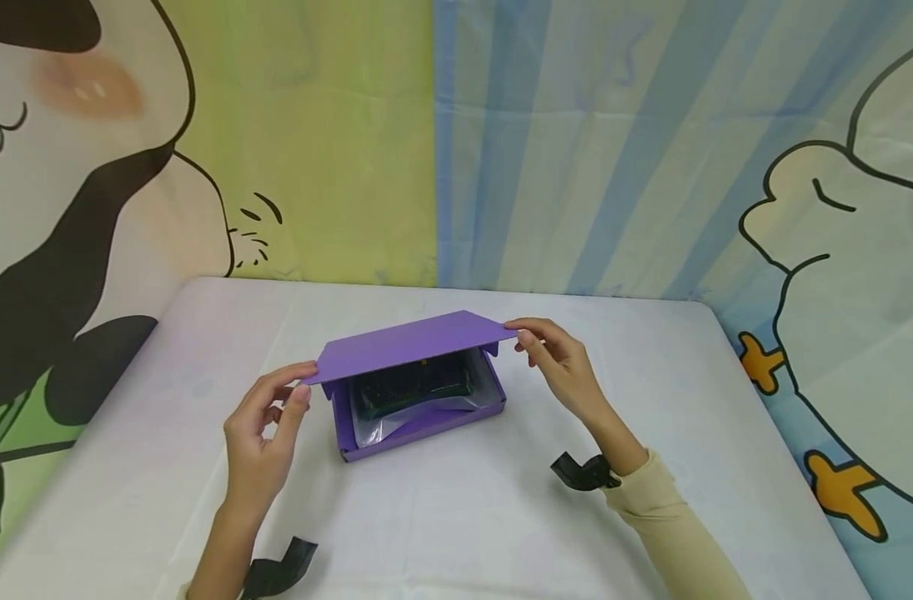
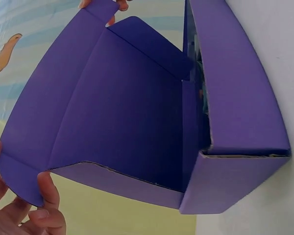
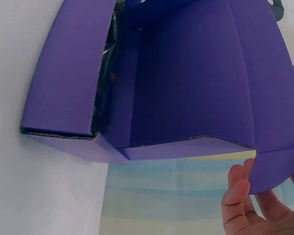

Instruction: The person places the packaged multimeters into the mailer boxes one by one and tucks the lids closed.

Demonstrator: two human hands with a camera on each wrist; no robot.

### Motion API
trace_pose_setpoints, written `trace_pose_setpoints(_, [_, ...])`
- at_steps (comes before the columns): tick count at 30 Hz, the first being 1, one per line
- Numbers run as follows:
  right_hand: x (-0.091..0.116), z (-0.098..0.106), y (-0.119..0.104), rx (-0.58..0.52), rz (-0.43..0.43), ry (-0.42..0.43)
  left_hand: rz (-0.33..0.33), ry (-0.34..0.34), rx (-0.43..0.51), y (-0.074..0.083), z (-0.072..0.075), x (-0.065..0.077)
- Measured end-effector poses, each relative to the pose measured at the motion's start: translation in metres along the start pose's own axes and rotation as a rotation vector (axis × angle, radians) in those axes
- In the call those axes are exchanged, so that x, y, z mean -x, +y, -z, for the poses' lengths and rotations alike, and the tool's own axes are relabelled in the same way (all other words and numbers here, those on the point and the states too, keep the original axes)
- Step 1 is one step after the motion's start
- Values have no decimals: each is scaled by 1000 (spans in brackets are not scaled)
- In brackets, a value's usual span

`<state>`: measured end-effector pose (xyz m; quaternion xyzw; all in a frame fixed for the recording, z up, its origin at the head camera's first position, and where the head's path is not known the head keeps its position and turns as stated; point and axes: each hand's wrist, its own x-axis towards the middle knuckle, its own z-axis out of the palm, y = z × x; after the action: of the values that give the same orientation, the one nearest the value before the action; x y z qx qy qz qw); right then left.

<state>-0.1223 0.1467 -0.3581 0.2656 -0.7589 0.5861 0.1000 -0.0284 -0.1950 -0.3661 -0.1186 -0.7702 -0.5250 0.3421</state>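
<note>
A purple cardboard box (image 1: 426,432) sits on the table, its hinged lid (image 1: 403,346) lifted part way. Inside lies a dark item in shiny clear plastic (image 1: 418,387); what it is I cannot tell. My left hand (image 1: 259,437) pinches the lid's left front corner between thumb and fingers. At the opposite corner, my right hand (image 1: 564,367) pinches the lid the same way. The left wrist view shows the left fingers (image 2: 48,191) on the lid's side tab. In the right wrist view, the right fingers (image 3: 237,196) hold the other tab.
A white-covered table (image 1: 441,525) extends around the box. Behind it hangs a cartoon-printed curtain (image 1: 366,142). A black strap (image 1: 585,472) is on the right wrist, and another black strap (image 1: 279,571) is on the left.
</note>
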Motion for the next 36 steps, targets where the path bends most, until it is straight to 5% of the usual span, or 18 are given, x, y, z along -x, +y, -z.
trace_pose_setpoints(8, [12, 5, 8, -6, 20, -59, 15, -77, -50, 1, 6, 12])
trace_pose_setpoints(17, [18, 6, 13, -36, 59, -105, -47, -81, -34, -3, 7, 18])
trace_pose_setpoints(36, [26, 12, 19, -68, 40, -175, -67, -163, -24, -11, 13, 29])
